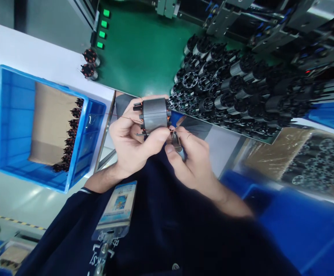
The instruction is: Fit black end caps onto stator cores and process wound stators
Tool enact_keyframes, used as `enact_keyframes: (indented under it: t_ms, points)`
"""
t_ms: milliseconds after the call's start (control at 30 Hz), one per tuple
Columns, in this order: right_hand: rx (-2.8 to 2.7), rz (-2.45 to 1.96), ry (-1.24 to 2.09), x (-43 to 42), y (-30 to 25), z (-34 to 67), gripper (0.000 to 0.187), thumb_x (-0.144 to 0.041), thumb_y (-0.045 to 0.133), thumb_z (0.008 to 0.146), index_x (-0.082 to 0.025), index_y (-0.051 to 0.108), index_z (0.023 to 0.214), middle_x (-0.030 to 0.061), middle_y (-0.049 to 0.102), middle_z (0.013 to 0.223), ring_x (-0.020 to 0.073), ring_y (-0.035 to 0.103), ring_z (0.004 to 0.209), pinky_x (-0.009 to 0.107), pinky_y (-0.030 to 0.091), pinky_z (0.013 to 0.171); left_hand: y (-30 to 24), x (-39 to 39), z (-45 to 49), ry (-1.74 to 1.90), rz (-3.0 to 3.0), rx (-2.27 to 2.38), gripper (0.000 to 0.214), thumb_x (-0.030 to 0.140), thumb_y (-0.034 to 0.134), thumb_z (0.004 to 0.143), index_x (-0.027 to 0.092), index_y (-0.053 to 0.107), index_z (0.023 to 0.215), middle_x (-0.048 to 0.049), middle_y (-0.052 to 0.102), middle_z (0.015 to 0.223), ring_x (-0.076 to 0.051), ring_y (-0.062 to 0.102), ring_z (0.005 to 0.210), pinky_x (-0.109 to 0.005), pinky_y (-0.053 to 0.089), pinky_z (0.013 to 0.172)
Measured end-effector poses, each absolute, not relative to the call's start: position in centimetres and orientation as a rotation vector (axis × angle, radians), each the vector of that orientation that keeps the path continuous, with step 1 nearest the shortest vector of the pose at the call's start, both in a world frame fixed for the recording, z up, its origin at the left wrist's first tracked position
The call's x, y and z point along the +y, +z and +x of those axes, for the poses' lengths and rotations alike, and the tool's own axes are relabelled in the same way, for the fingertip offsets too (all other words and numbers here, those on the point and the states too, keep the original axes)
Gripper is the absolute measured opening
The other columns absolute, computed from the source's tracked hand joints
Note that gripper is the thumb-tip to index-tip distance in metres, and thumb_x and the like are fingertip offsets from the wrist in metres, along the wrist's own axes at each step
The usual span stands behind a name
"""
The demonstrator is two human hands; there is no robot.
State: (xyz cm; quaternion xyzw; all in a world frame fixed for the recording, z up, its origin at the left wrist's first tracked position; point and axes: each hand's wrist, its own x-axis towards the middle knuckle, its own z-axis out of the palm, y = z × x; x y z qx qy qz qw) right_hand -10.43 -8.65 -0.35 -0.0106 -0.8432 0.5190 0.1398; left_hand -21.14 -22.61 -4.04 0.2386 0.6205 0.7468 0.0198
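My left hand is wrapped round a grey cylindrical motor stator with black end caps and thin copper wire ends, held close to my chest. My right hand is closed on a small metal tool, a cutter or pliers, whose tip sits at the wire at the stator's lower right edge. Both hands touch each other just below the stator.
A blue crate at left holds a cardboard sheet and a row of wound stators. Many black stators are stacked on the green mat. Two wound stators stand by the mat's edge. A badge hangs at my chest.
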Motion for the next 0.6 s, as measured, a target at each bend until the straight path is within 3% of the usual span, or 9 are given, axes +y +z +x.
enact_keyframes:
  t_ms: [133, 267, 400, 500, 600]
  points:
    - [-2.432, -0.018, 1.519, -8.8, -0.4, -10.5, 0.008, -0.016, 0.063, 0.113, -0.023, 0.063, 0.11, 0.0036, 0.077, 0.1, 0.0178, 0.077, 0.091, 0.033, 0.07, 0.086, -4.8, -22.5, -21.2, 2.309, 0.821, 1.931, 0.037, 0.061, 0.08, 0.113, 0.028, 0.067, 0.105, -0.0006, 0.082, 0.121, -0.024, 0.087, 0.122, -0.044, 0.073, 0.113]
    - [-2.397, -0.003, 1.551, -8.8, -0.5, -10.5, 0.011, -0.011, 0.063, 0.111, -0.022, 0.064, 0.108, 0.0015, 0.077, 0.098, 0.0147, 0.077, 0.088, 0.028, 0.068, 0.086, -4.8, -22.5, -21.1, 2.296, 0.826, 1.944, 0.04, 0.065, 0.08, 0.112, 0.027, 0.068, 0.107, -0.0019, 0.081, 0.136, -0.026, 0.085, 0.13, -0.045, 0.072, 0.111]
    - [-2.347, -0.055, 1.706, -8.7, -1.3, -10.3, 0.016, -0.01, 0.062, 0.108, -0.022, 0.072, 0.112, 0.0009, 0.083, 0.104, 0.0142, 0.076, 0.086, 0.028, 0.066, 0.088, -4.4, -22.7, -20.8, 2.288, 0.728, 1.942, 0.036, 0.057, 0.084, 0.111, 0.026, 0.07, 0.1, -0.002, 0.084, 0.127, -0.026, 0.085, 0.125, -0.044, 0.071, 0.108]
    - [-2.391, -0.309, 1.975, -8.6, -4.2, -10.5, 0.02, -0.016, 0.063, 0.104, -0.021, 0.081, 0.113, 0.0005, 0.084, 0.105, 0.0152, 0.073, 0.086, 0.031, 0.061, 0.094, -6.4, -23.0, -20.9, 2.213, 0.559, 2.093, 0.039, 0.052, 0.093, 0.104, 0.024, 0.071, 0.09, -0.0055, 0.084, 0.124, -0.025, 0.083, 0.12, -0.041, 0.07, 0.106]
    - [-2.413, -0.771, 2.231, -8.7, -9.8, -11.1, 0.017, -0.019, 0.066, 0.101, -0.018, 0.083, 0.103, 0.0003, 0.078, 0.092, 0.0155, 0.069, 0.086, 0.03, 0.057, 0.09, -11.7, -23.1, -21.1, 2.026, 0.182, 2.212, 0.051, 0.057, 0.099, 0.093, 0.022, 0.064, 0.078, -0.0065, 0.078, 0.109, -0.021, 0.077, 0.106, -0.033, 0.066, 0.094]
